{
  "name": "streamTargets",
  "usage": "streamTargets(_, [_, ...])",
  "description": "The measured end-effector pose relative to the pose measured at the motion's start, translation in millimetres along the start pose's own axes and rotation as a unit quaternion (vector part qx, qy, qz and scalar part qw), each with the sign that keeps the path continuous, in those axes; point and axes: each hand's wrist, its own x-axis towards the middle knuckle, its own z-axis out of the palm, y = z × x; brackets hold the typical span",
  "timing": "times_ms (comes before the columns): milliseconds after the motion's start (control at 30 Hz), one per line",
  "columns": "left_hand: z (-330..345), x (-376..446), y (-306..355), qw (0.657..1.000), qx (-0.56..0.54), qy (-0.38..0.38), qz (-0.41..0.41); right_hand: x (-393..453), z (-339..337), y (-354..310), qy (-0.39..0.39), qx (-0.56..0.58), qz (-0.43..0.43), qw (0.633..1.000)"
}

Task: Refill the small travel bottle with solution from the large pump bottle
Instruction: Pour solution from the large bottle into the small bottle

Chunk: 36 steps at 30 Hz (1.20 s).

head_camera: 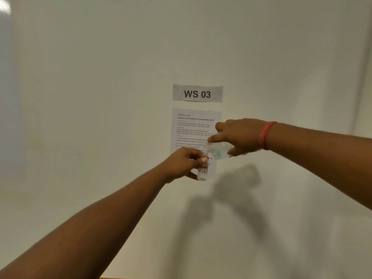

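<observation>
Clear large bottle (220, 151) in right hand (239, 135) grip, half-hidden | left hand (181, 165) pinches travel bottle (202, 171)

The small travel bottle (202, 171) is clear, upright and uncapped, with a white label marked "17B" in a red outline; a little clear liquid sits at its bottom. The large bottle (218, 151), clear with pale bluish solution inside, is tipped nearly on its side, its open threaded neck just above the small bottle's mouth.

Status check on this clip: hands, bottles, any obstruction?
Left hand grips small bottle upright. Right hand holds large bottle tipped, mouth over small bottle's neck. Nothing in the way.
</observation>
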Motion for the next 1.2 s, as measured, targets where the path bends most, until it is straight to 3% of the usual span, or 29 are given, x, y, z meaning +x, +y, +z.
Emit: streamTargets(1200, [4.6,2.1,-0.7,1.000,0.002,-0.003,0.000,-1.4,6.5,3.4,0.000,0.004,0.007,1.000])
